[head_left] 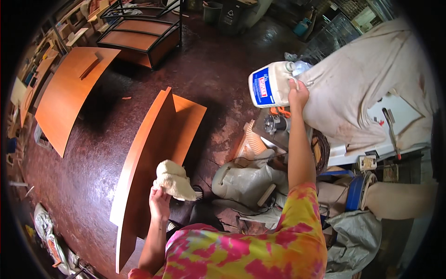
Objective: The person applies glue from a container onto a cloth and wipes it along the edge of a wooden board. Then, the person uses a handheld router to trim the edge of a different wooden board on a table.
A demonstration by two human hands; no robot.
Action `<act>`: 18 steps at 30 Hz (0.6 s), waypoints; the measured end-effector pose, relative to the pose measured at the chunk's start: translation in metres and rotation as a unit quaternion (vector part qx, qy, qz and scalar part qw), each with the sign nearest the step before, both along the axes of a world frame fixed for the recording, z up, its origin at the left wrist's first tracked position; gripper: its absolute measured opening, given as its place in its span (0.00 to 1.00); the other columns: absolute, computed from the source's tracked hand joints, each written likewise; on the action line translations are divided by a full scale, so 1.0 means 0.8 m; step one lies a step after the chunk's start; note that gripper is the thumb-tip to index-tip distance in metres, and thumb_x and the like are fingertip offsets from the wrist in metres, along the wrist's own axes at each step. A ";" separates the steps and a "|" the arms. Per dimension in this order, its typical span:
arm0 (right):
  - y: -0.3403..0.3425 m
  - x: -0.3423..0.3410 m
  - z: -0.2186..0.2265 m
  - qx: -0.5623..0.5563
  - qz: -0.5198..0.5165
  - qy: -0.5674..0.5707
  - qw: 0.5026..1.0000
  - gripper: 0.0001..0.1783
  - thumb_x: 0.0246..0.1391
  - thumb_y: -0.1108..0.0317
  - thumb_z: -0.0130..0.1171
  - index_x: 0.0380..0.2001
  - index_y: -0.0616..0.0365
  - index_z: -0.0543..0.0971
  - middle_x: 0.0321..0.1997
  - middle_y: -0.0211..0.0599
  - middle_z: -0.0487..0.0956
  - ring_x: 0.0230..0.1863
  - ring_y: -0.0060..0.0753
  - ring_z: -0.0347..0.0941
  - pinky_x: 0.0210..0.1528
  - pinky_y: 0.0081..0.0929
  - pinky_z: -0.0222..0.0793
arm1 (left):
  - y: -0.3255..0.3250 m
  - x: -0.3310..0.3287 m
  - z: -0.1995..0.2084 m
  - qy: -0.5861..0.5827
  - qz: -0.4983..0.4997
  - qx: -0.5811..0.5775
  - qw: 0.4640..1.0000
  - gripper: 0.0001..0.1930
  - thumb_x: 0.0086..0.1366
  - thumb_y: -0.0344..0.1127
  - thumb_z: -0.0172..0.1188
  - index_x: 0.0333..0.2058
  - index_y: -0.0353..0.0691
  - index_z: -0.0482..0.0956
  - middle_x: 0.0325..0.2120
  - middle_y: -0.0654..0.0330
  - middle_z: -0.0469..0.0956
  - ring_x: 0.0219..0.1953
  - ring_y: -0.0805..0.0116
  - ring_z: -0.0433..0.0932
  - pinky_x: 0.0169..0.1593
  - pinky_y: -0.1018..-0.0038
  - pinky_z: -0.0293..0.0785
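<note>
Tie-dyed shirt [232,249] fabric spreads nearest the camera. The person's left grip [160,205] pinches a cream cloth [174,180], bunched just ahead; a long orange panel [188,118] lies beside this nearer hand, slanting forward-right. The right grip [298,93], farther off, is closed on a white jug [277,84], its body leftward.

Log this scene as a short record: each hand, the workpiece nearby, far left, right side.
Left hand: holds a cream wad, perhaps cloth
Right hand: grips a white jug, held up and tilted
Nearby: joined orange-brown boards
Far left: orange-brown panel with a small strip on it
Right side: pale, stained draped sheet
</note>
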State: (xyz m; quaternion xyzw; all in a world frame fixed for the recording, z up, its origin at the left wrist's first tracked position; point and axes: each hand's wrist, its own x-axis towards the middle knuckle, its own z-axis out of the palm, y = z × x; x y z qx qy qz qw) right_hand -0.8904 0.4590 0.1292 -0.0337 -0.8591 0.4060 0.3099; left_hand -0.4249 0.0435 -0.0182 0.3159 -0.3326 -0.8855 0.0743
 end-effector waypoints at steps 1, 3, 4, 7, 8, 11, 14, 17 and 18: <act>0.004 -0.026 -0.013 -0.010 -0.054 0.026 0.998 0.20 0.59 0.56 0.67 0.45 0.64 0.87 0.41 0.54 0.87 0.41 0.53 0.84 0.50 0.42 0.76 | 0.000 0.000 -0.006 -0.015 -0.001 0.007 1.000 0.06 0.73 0.37 0.61 0.45 0.50 0.75 0.51 0.65 0.81 0.56 0.66 0.79 0.65 0.61 0.70; 0.012 -0.074 -0.035 -0.034 -0.067 0.040 0.996 0.21 0.59 0.56 0.68 0.44 0.64 0.87 0.41 0.55 0.87 0.43 0.54 0.84 0.51 0.44 0.76 | -0.004 0.004 -0.022 -0.025 -0.003 0.007 1.000 0.08 0.72 0.38 0.61 0.47 0.49 0.75 0.53 0.63 0.80 0.58 0.64 0.78 0.66 0.60 0.69; 0.018 -0.095 -0.042 -0.028 -0.111 0.053 0.992 0.20 0.59 0.56 0.67 0.44 0.63 0.87 0.41 0.55 0.87 0.43 0.56 0.84 0.51 0.45 0.76 | 0.000 0.002 -0.022 -0.026 0.003 0.005 1.000 0.08 0.72 0.38 0.61 0.47 0.49 0.75 0.54 0.62 0.80 0.58 0.63 0.78 0.66 0.59 0.70; 0.005 -0.137 -0.057 -0.006 -0.192 0.056 0.980 0.20 0.58 0.53 0.67 0.42 0.61 0.88 0.41 0.53 0.87 0.44 0.59 0.84 0.50 0.48 0.76 | 0.001 0.004 -0.026 -0.036 0.028 -0.005 0.999 0.09 0.73 0.38 0.61 0.48 0.48 0.76 0.54 0.61 0.80 0.58 0.62 0.78 0.66 0.59 0.70; -0.004 -0.143 -0.059 -0.001 -0.200 0.041 0.979 0.21 0.58 0.52 0.67 0.42 0.60 0.88 0.41 0.53 0.87 0.44 0.60 0.83 0.50 0.49 0.76 | -0.001 0.008 -0.029 -0.042 0.038 -0.011 0.998 0.09 0.73 0.38 0.61 0.48 0.47 0.76 0.54 0.61 0.81 0.58 0.61 0.79 0.66 0.58 0.71; 0.040 -0.184 -0.068 0.046 -0.239 0.058 0.968 0.22 0.58 0.50 0.67 0.42 0.59 0.88 0.41 0.53 0.87 0.43 0.61 0.83 0.49 0.52 0.76 | 0.001 -0.005 -0.036 -0.044 0.032 -0.006 0.998 0.11 0.73 0.38 0.61 0.51 0.46 0.76 0.54 0.60 0.81 0.58 0.61 0.79 0.66 0.58 0.71; 0.076 -0.213 -0.076 0.043 -0.290 0.090 0.952 0.27 0.57 0.46 0.66 0.46 0.61 0.88 0.44 0.56 0.87 0.47 0.63 0.84 0.52 0.53 0.77 | 0.001 -0.014 -0.048 -0.054 0.042 -0.006 0.998 0.14 0.73 0.38 0.61 0.53 0.45 0.75 0.53 0.59 0.81 0.58 0.61 0.79 0.67 0.58 0.71; 0.069 -0.207 -0.070 0.087 -0.251 0.032 0.964 0.27 0.57 0.46 0.65 0.47 0.58 0.88 0.44 0.54 0.88 0.45 0.62 0.84 0.52 0.53 0.78 | 0.002 -0.017 -0.040 -0.066 0.059 -0.008 0.996 0.14 0.73 0.39 0.60 0.54 0.44 0.75 0.53 0.59 0.81 0.57 0.61 0.80 0.66 0.59 0.71; 0.079 -0.209 -0.066 0.090 -0.253 0.034 0.963 0.27 0.57 0.46 0.65 0.47 0.58 0.88 0.44 0.54 0.88 0.45 0.62 0.84 0.52 0.53 0.78 | 0.003 -0.025 -0.039 -0.061 0.057 -0.006 0.996 0.15 0.73 0.39 0.60 0.54 0.44 0.75 0.54 0.60 0.81 0.57 0.61 0.80 0.66 0.59 0.72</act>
